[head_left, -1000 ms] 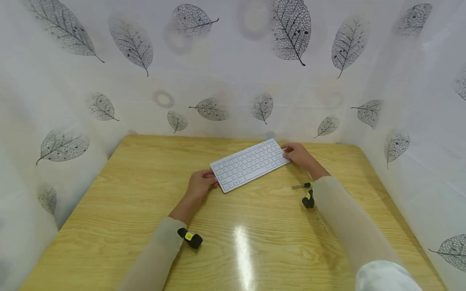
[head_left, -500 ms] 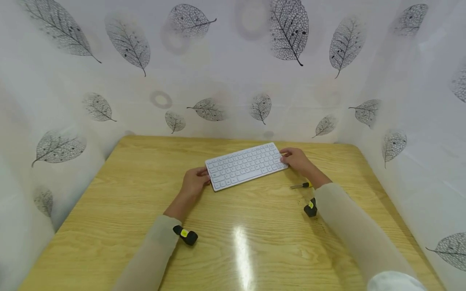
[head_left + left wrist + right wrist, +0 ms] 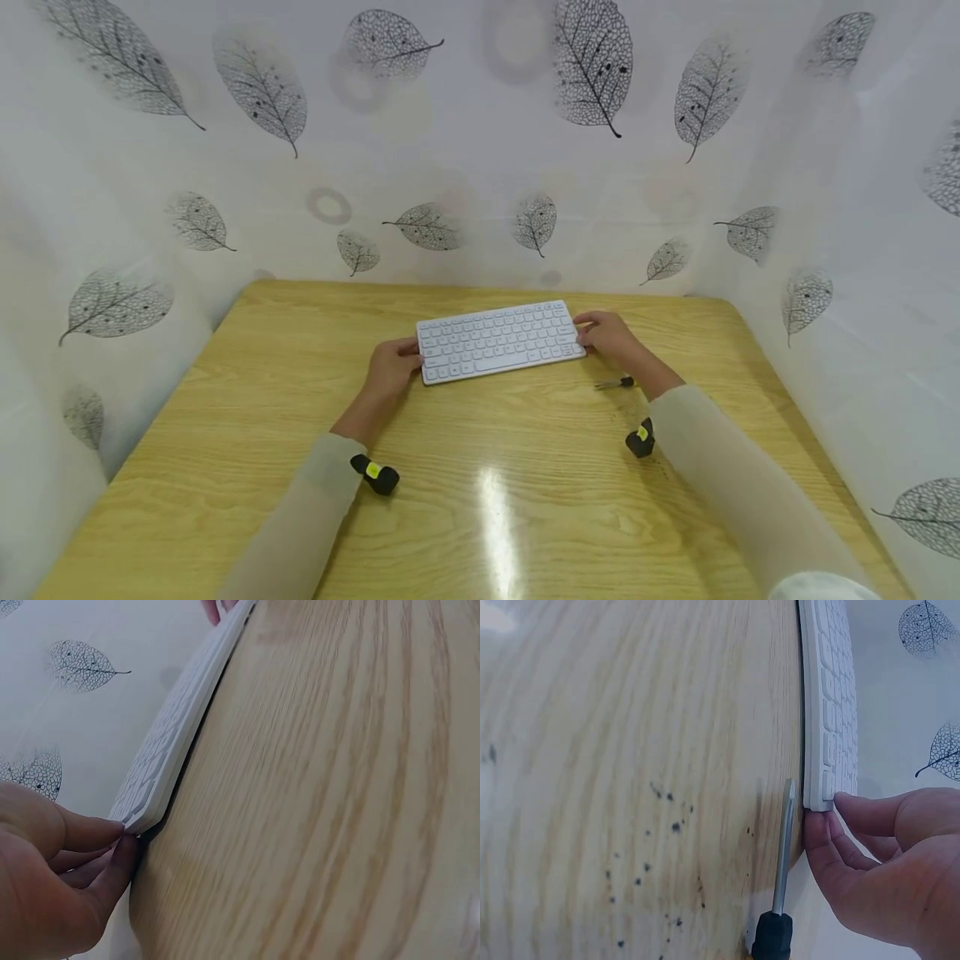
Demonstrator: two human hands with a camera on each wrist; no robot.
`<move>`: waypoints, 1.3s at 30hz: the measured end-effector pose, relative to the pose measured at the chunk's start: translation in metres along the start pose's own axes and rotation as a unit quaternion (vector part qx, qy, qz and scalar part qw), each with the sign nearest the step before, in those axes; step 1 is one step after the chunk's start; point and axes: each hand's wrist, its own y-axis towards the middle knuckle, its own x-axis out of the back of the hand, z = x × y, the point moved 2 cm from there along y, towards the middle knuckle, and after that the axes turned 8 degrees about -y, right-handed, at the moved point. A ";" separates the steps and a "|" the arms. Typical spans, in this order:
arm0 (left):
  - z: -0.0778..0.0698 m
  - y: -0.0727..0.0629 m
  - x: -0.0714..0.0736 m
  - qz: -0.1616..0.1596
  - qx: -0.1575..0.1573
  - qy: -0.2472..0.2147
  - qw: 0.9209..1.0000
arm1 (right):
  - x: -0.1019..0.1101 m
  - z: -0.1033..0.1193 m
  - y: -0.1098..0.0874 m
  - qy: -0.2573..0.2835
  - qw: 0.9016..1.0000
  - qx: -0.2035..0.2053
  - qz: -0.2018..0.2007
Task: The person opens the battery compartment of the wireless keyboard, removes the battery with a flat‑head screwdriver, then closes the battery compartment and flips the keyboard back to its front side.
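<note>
A white computer keyboard [image 3: 501, 342] lies across the far middle of the wooden table, keys up, its right end slightly farther away. At its left end my left hand [image 3: 390, 367] pinches the edge, thumb and fingers meeting at the corner in the left wrist view. The opposite end is pinched by my right hand [image 3: 609, 335], with the thumb on top and fingers beneath in the right wrist view. A dark line runs under the keyboard's near edge; whether it touches the wood I cannot tell. Near my right wrist lies a screwdriver [image 3: 782, 870] with a dark handle.
Dark crumbs [image 3: 676, 826] are scattered on the wooden table [image 3: 450, 467] beside the screwdriver. A white curtain [image 3: 465, 150] printed with leaves encloses the back and both sides. Black wrist cameras sit on both sleeves.
The keyboard has turned clockwise and shifted a little left, lying closer to level with the table's far edge. Both hands have moved with it, still gripping its ends.
</note>
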 end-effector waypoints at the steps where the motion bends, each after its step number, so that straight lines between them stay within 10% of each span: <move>1: 0.000 0.001 0.001 0.002 0.000 0.005 1.000 | -0.001 0.000 -0.001 0.002 1.000 -0.002 0.000; 39: -0.003 0.000 0.034 0.074 -0.024 0.109 0.991 | -0.028 0.009 -0.057 -0.005 1.000 -0.011 -0.022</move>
